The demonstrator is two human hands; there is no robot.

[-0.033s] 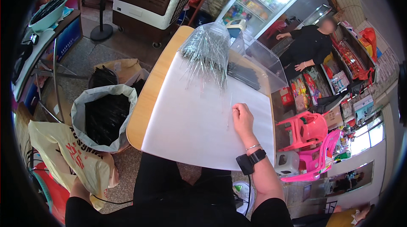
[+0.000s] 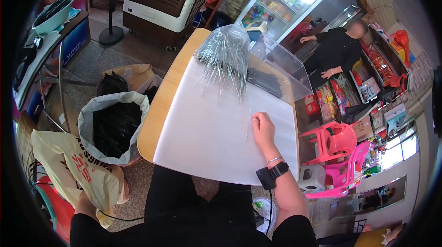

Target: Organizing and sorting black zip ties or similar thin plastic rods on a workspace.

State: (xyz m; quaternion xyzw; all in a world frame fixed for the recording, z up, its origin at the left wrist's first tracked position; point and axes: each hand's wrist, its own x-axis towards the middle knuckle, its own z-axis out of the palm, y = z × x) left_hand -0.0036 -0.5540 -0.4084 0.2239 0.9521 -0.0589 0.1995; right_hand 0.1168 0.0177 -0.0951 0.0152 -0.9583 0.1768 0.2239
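Right hand (image 2: 262, 129) pinches thin clear sleeve (image 2: 249, 125) on smooth white sheet (image 2: 207, 132).

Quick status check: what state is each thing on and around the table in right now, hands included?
Right hand: on the white sheet, fingers pinched on a thin clear sleeve.
Left hand: down beside the yellow bag, grip unclear.
White sheet: flat on the table.
Pile of clear sleeves: loose, heaped at the far end.
Grey sack: open, holding black sticks.

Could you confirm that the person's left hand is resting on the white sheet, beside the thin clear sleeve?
Not quite: the head view shows the right hand resting on the white sheet, beside the thin clear sleeve. The left hand hangs below the table edge.
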